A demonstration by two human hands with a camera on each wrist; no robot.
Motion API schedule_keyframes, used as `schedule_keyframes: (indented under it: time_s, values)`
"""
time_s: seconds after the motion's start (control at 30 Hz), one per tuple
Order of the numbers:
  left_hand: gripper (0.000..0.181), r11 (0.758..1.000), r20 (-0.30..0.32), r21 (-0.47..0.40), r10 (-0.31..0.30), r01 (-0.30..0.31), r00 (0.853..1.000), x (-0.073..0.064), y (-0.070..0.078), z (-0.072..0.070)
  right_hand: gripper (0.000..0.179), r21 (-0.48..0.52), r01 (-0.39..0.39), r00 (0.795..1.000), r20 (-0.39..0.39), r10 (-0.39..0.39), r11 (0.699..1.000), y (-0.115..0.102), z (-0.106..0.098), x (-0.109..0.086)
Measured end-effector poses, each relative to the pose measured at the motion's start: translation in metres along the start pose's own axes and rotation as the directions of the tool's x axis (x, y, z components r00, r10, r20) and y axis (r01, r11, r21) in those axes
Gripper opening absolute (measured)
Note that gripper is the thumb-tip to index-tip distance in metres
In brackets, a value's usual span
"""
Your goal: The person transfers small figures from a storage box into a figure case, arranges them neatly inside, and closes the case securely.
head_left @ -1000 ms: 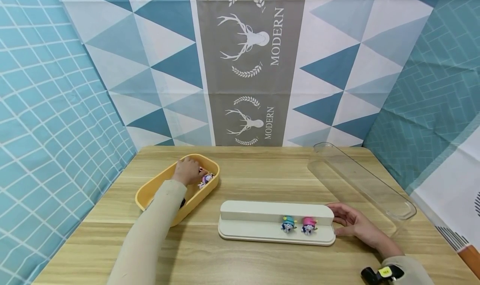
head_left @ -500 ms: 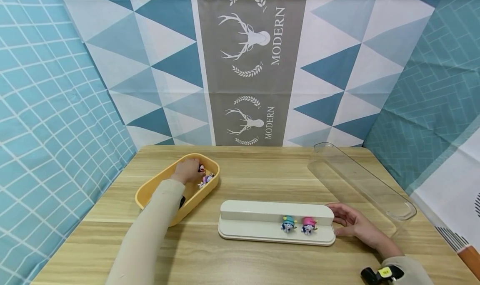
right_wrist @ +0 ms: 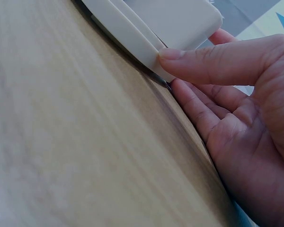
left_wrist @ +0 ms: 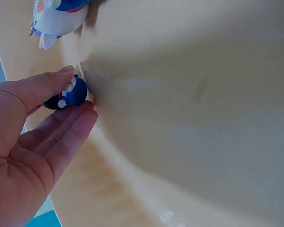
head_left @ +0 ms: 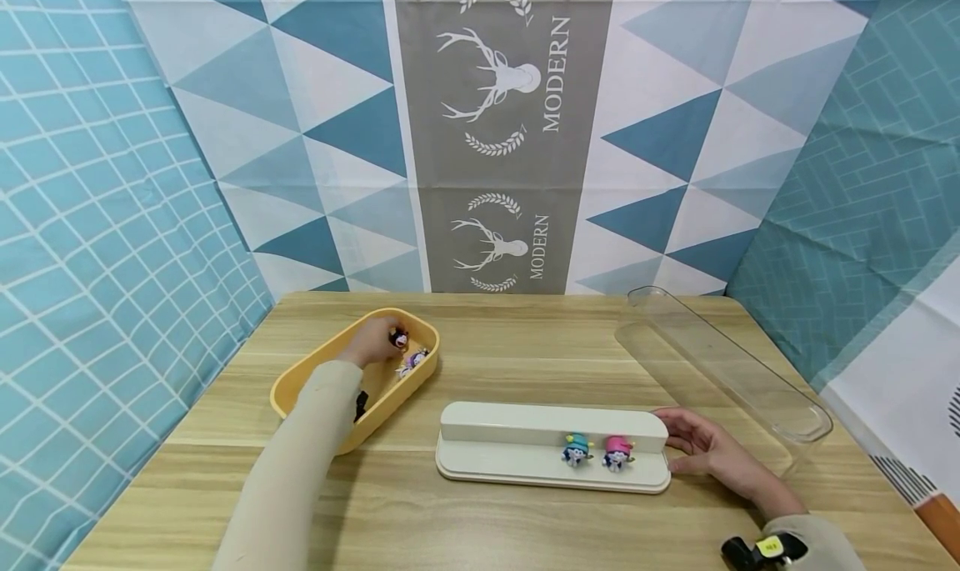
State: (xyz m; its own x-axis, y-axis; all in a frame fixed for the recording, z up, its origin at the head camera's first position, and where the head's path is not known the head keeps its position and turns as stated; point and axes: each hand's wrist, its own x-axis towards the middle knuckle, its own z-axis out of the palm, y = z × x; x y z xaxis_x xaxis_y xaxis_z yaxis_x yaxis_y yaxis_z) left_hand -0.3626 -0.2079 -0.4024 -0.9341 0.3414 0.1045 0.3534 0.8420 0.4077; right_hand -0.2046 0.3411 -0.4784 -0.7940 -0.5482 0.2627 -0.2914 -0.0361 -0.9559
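In the left wrist view my left hand (left_wrist: 33, 123) pinches a small toy figurine (left_wrist: 77, 91) with a dark blue body between thumb and fingertips. This is inside the yellow tray (head_left: 401, 406); in the head view the figurine's dark head shows beside the fingers. Another figurine, white and purple (head_left: 412, 362), lies in the tray close by. My right hand (head_left: 712, 450) holds the right end of the cream display stand (head_left: 502, 460), thumb on its base edge and fingers round the end. On the stand's lower step sit a teal-hatted figurine (head_left: 577, 449) and a pink-hatted figurine (head_left: 617, 453).
A long clear plastic cover (head_left: 720, 358) lies slantwise at the right back of the wooden table (head_left: 510, 525). Patterned cloths hang behind and to both sides. A black wrist camera (head_left: 761, 550) is strapped to the right sleeve.
My left hand has shifted slightly left within the tray, and the dark-headed figurine has come more into view at its fingers. The right hand and the stand have stayed put.
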Motion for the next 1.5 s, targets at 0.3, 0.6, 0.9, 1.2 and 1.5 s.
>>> schedule_keyframes:
  time_s: [0.3, 0.6, 0.9, 1.2, 1.5]
  values:
    - [0.034, 0.990, -0.011, -0.125, -0.071, 0.070, 0.997, -0.005, -0.008, -0.004, 0.060, -0.012, -0.016, 1.000, -0.011, 0.016, 1.000, -0.001, 0.001, 0.000]
    - [0.044, 0.922, 0.015, -0.343, -0.189, 0.182, 0.982, -0.004, -0.021, -0.011, 0.060, -0.007, -0.008, 1.000, -0.008, 0.008, 1.000, 0.000, 0.001, 0.000]
    - [0.045, 0.894, -0.008, -0.405, -0.214, 0.192, 0.977, -0.005, -0.028, -0.010, 0.061, -0.001, -0.006, 1.000, -0.005, 0.006, 1.000, 0.001, 0.000, 0.001]
    - [0.049, 0.848, -0.037, -0.498, -0.230, 0.182, 0.972, -0.011, -0.023, -0.017, 0.062, 0.011, -0.009, 1.000, 0.006, 0.009, 1.000, 0.000, -0.001, 0.001]
    - [0.051, 0.802, -0.085, -0.586, -0.201, 0.114, 0.976, -0.010, -0.019, -0.023, 0.061, 0.012, -0.009, 1.000, 0.006, 0.009, 1.000, 0.000, -0.001, -0.001]
